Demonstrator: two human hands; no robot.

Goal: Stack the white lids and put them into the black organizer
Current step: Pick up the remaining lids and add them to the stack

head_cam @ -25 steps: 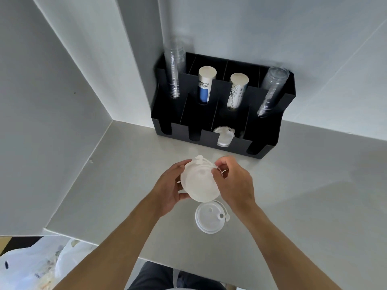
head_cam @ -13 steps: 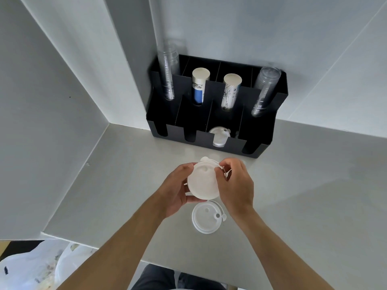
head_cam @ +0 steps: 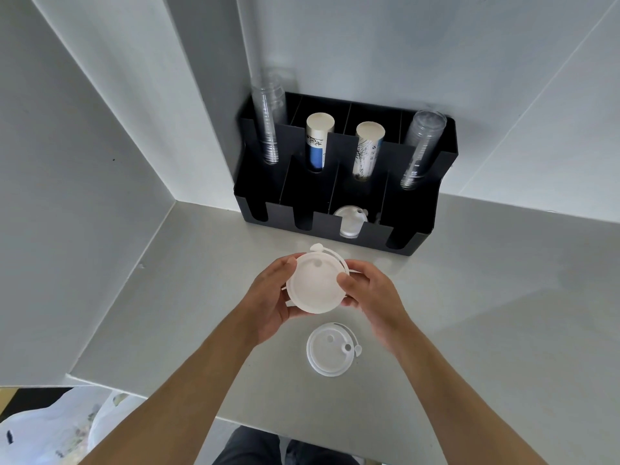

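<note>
A stack of white lids [head_cam: 315, 284] is held above the counter between both hands. My left hand [head_cam: 270, 298] grips its left rim and my right hand [head_cam: 372, 297] pinches its right rim. One more white lid [head_cam: 330, 350] lies flat on the counter just below the hands. The black organizer [head_cam: 339, 226] stands against the back wall. A white lid [head_cam: 349, 223] rests in its third front slot.
The organizer's rear slots hold two clear cup stacks [head_cam: 268, 129] [head_cam: 419, 149] and two paper cup stacks [head_cam: 317, 142] [head_cam: 365, 151]. Walls close in on the left and behind. The counter's front edge [head_cam: 141, 392] is near, with a plastic bag [head_cam: 50, 431] below.
The held lids have turned a little in my hands, showing the flat face more fully. The hands stayed in about the same place above the counter.
</note>
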